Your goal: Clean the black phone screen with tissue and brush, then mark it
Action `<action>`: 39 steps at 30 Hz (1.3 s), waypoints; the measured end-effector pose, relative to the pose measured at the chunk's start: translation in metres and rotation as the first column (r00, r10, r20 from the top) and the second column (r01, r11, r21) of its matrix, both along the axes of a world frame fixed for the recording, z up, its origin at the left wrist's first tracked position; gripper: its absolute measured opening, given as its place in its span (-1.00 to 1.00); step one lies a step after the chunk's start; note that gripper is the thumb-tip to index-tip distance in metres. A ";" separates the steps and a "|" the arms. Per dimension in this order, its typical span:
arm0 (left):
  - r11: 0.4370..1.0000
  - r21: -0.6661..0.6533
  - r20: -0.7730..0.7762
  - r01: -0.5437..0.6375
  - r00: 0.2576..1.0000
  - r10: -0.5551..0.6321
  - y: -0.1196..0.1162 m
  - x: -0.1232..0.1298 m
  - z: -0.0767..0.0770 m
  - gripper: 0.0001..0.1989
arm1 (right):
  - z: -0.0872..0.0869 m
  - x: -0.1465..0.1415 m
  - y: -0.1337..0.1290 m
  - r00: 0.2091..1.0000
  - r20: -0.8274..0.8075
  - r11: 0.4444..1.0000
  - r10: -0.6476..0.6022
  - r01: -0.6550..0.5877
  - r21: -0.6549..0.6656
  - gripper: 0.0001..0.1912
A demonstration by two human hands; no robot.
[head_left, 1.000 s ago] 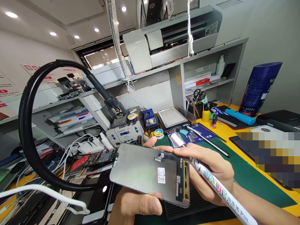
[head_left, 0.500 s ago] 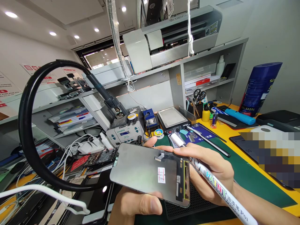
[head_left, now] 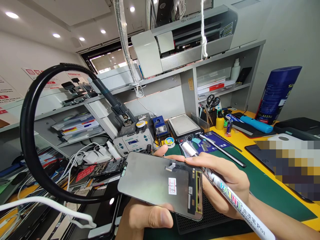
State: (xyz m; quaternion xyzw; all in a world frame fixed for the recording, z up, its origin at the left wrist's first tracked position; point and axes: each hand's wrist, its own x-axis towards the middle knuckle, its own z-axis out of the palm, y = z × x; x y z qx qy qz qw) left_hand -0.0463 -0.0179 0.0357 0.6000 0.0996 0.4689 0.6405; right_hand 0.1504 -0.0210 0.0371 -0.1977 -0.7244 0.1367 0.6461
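A phone screen (head_left: 150,180) is held up with its metallic back facing me; a small white label and a flex cable show on it. My left hand (head_left: 147,215) grips it along the lower edge, thumb in front, with fingertips showing behind the upper edge. In my right hand (head_left: 225,180) is a white paint marker (head_left: 237,203), slanting down to the right, its white tip end up near the screen's top edge. The right fingers are closed around the marker and lie close against the screen's right end. Beneath the screen is a black textured pad (head_left: 212,216).
A green mat (head_left: 270,190) covers the yellow desk. Behind stand a rework station (head_left: 132,141), a flat heating plate (head_left: 185,126) and a solder spool (head_left: 169,142). A thick black hose (head_left: 27,133) loops at left above phones and cables. A white stylus-like tool (head_left: 225,151) lies at right.
Hardly anything differs. The screen has shifted very slightly in my hands; both grips stay the same.
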 end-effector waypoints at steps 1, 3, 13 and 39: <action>1.000 -0.002 0.001 0.001 1.000 -0.001 0.000 0.000 0.000 -0.16 | -0.001 0.000 0.000 1.000 0.001 1.000 -0.006 0.006 -0.008 -0.46; 1.000 -0.008 -0.001 0.005 1.000 -0.005 0.000 0.000 0.000 -0.16 | -0.002 0.000 0.001 1.000 0.002 1.000 -0.017 0.017 -0.019 -0.46; 1.000 -0.004 0.004 0.009 1.000 -0.008 0.001 0.000 0.001 -0.17 | -0.004 0.000 0.002 1.000 -0.007 1.000 -0.007 0.007 -0.018 -0.45; 1.000 -0.021 0.018 0.004 1.000 -0.004 0.000 0.002 -0.001 -0.15 | -0.005 -0.002 0.001 1.000 -0.027 1.000 0.016 -0.016 -0.026 -0.45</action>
